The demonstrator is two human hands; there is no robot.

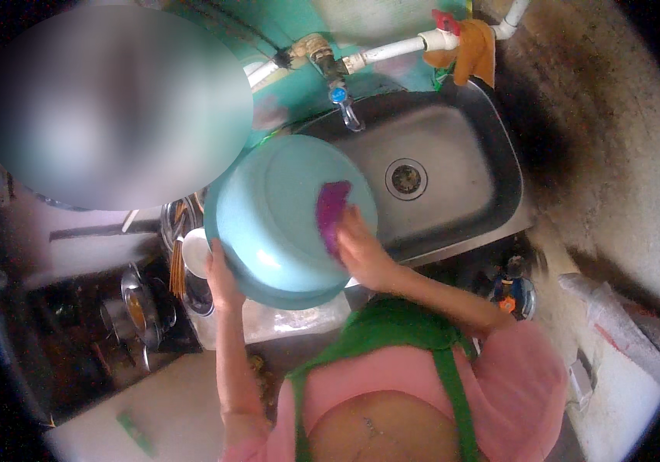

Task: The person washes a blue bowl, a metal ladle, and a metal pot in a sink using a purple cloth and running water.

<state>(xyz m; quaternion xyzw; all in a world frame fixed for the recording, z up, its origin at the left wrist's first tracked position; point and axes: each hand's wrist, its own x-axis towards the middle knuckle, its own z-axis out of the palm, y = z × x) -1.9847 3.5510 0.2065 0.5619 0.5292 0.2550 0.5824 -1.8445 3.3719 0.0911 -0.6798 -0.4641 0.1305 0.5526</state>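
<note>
One basin [268, 192], one cloth [331, 212], one sink [461, 146]. Left grip [226, 283]: clasping basin edge. Right grip [364, 250]: holding cloth against basin.

dim, grainy view; white glare on basin [284, 215]; softer sheen in sink [461, 158]; upper left blurred out; edges bend into black.

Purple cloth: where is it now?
Near the middle of the head view, the purple cloth is under the right hand, against the right part of the light-blue basin, left of the sink drain.
</note>
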